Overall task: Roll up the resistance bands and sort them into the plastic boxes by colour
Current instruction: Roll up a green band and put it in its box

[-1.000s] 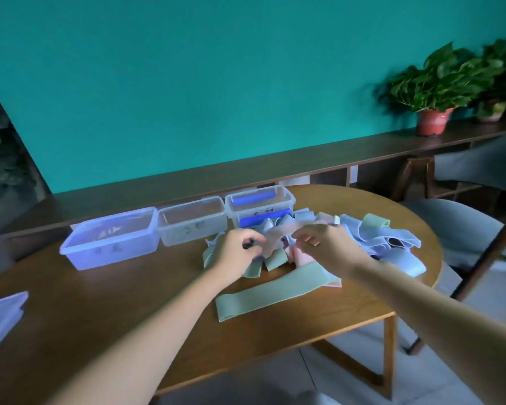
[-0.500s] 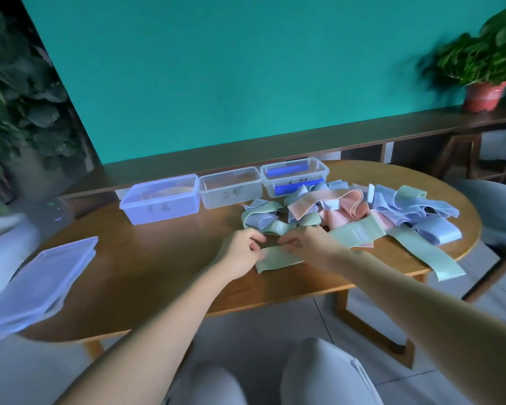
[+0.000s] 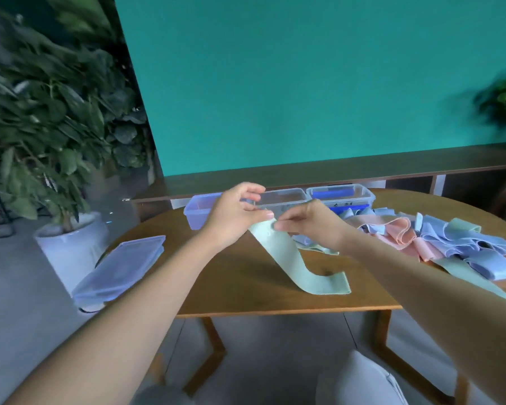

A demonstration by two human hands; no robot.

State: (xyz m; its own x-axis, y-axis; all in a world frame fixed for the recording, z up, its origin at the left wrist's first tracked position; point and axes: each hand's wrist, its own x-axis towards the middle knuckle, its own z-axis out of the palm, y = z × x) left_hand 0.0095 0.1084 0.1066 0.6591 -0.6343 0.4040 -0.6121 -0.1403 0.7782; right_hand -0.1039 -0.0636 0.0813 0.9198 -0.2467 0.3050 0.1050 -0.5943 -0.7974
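A pale green resistance band [image 3: 292, 261] hangs from both my hands above the wooden table [image 3: 234, 290]; its lower end lies flat near the front edge. My left hand [image 3: 234, 214] pinches the band's top end, and my right hand [image 3: 310, 223] pinches the same end from the right. Three clear plastic boxes stand in a row behind my hands: the left one [image 3: 197, 213], the middle one [image 3: 284, 198], and the right one [image 3: 345, 195], which holds blue rolls. A heap of blue, pink and green bands [image 3: 438, 241] lies on the right.
A stack of clear lids [image 3: 120, 267] sits at the table's left edge. A big potted plant in a white pot [image 3: 70, 247] stands on the floor to the left. A dark sideboard [image 3: 362, 168] runs along the teal wall.
Both hands have lifted the green band's end off the table and raised it toward the boxes. The view has swung left, bringing the big plant into sight.
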